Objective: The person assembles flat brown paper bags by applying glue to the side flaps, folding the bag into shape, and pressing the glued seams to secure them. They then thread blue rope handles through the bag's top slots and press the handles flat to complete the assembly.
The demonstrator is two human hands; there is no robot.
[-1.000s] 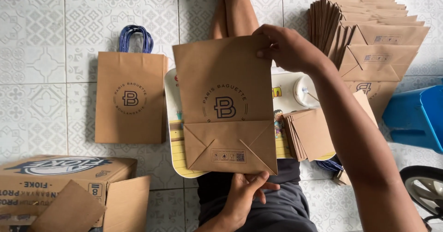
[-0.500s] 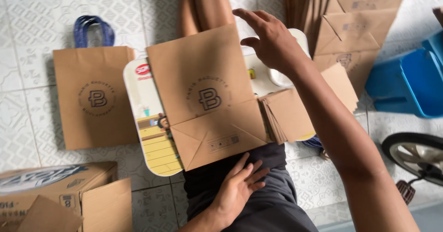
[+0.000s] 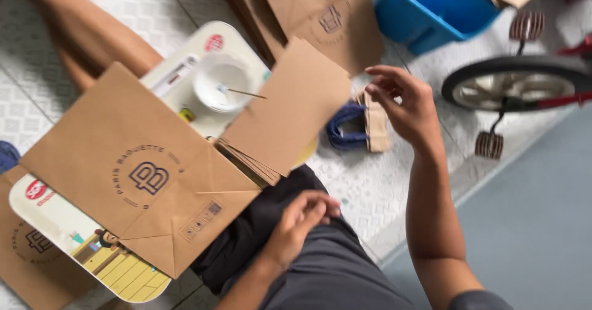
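Observation:
A flat brown paper bag (image 3: 142,174) with a dark round logo lies across a picture tray (image 3: 92,257) on my lap. My left hand (image 3: 302,220) rests on my dark trousers just right of the bag, fingers loosely curled, holding nothing. My right hand (image 3: 404,103) hovers open above the floor, fingers spread, close to a bundle of blue cord handles with brown card strips (image 3: 357,125). A stack of brown card pieces (image 3: 287,110) leans on the tray between the bag and that hand.
A white bowl (image 3: 222,85) with a thin stick sits on the tray. More folded brown bags (image 3: 320,17) are piled behind. A blue plastic bin (image 3: 438,8) stands at the back right, and a small bicycle wheel (image 3: 518,85) with pedals lies to the right.
My right hand has let go of the bag's top edge and moved right toward the blue handles. The bag now lies flat on the tray. The view has swung right.

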